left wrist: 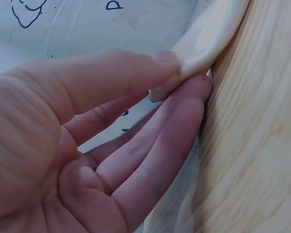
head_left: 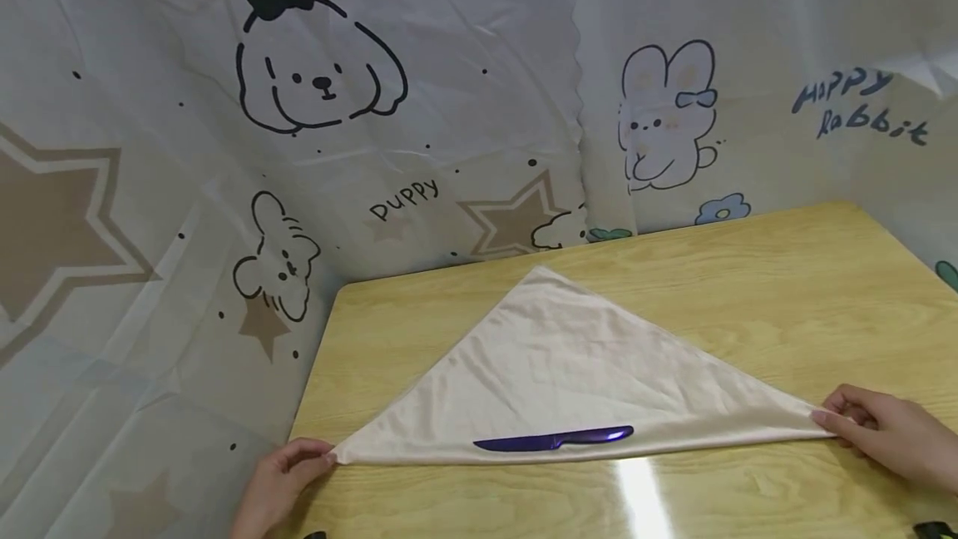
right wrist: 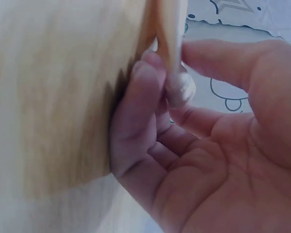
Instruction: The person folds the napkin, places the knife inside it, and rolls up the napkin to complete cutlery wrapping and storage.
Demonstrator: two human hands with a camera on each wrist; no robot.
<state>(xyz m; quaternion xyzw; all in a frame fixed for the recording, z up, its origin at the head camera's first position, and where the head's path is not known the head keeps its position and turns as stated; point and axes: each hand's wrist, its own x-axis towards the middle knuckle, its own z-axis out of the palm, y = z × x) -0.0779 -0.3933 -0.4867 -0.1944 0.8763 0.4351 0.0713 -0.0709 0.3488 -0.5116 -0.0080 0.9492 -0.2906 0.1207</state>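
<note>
A cream satin napkin [head_left: 569, 356] lies on the table as a wide triangle, its peak pointing to the back and its long edge along the front. On it, close to that front edge, rests a shiny purple knife [head_left: 554, 439], blade toward the left. My left hand [head_left: 280, 481] pinches the napkin's left corner between thumb and fingers; the left wrist view shows the cloth [left wrist: 199, 53] coming out from under the thumb. At the other end my right hand [head_left: 886, 431] pinches the right corner, and the folded cloth [right wrist: 169, 39] runs between thumb and fingers in the right wrist view.
The wooden table [head_left: 748, 281] has its back edge against a pale curtain [head_left: 464, 106] printed with cartoon animals and stars. That curtain also hangs along the left side. A bright light reflection falls on the table in front of the knife.
</note>
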